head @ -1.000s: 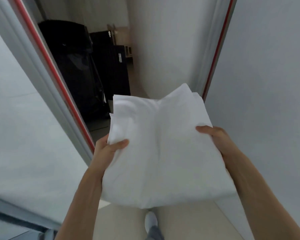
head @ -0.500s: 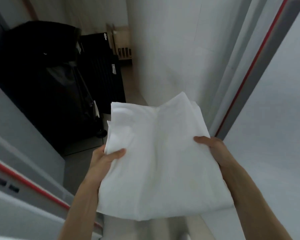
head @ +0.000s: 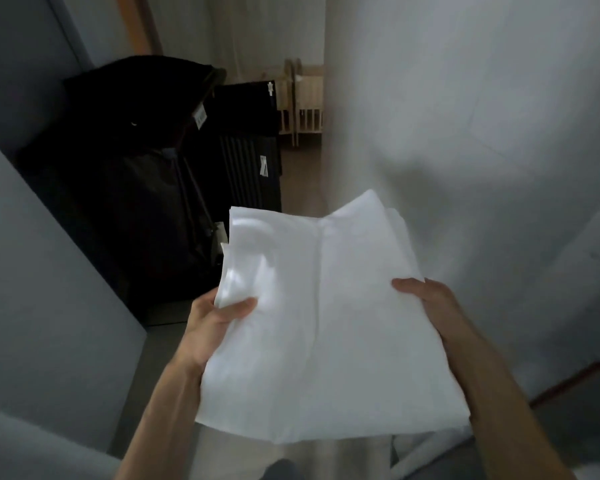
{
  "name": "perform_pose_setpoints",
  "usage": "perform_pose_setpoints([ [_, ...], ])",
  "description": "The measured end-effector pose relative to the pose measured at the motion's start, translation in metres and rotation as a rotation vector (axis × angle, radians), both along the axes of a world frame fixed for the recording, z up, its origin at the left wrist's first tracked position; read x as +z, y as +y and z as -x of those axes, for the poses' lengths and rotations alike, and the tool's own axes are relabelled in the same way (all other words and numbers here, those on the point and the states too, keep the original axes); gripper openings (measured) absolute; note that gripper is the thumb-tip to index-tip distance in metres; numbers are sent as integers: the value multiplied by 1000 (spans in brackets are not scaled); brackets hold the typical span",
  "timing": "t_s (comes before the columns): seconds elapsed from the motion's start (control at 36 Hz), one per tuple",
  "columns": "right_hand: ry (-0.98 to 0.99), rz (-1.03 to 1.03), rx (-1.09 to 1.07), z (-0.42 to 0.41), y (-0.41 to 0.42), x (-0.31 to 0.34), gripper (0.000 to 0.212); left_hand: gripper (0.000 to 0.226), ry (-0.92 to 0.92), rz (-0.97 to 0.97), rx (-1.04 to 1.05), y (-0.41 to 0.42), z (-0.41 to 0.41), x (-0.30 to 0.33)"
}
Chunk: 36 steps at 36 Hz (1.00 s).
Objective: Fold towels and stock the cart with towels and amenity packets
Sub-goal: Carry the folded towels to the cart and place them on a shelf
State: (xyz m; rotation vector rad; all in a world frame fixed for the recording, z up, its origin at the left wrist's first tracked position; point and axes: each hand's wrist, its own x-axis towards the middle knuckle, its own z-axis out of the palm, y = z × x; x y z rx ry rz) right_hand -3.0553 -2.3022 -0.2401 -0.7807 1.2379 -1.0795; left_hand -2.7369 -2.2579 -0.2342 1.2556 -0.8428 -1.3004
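Folded white towels (head: pixel 323 327) centre frame, gripped by left hand (head: pixel 210 322) and right hand (head: pixel 433 306) at opposite edges, likely keeping folds flat for carrying.

Narrow floor strip (head: pixel 302 174) open ahead btwn black bags (head: pixel 125 188) left, wall (head: pixel 465 116) right.

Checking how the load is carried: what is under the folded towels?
Under the towels only thumbs show on top; the left hand and right hand hold the edges. Fingers beneath are covered.

We note smooth, matt white cloth on the folded towels (head: pixel 323 323), matt black fabric on the bag (head: pixel 125 174), and pale wood on the crib (head: pixel 305 102).
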Motion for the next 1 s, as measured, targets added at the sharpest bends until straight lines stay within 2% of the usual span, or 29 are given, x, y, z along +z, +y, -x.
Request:
perform_pose_setpoints([
  [0.08, 33, -5, -15, 7, -43, -10, 50, 13, -14, -12, 17, -45, 8, -7],
  [0.19, 94, -28, -57, 10, -107, -21, 23, 13, -33, -45, 23, -117, 14, -24],
  [0.36, 134, -86, -129, 11, -214, -30, 31, 17, -130, -95, -20, -251, 18, -48],
  [0.56, 214, -88, -196, 2, -322, -23, 30, 30, -121, -143, -92, -391, 5, -51],
  [0.72, 241, -127, -236, 2, -391, -18, 38, 22, -117, -106, -155, -472, 6, -48],
  [1.0, 245, -81, -220, 29, -550, -27, 30, 17, -127, -95, -183, -632, 33, -53],
])
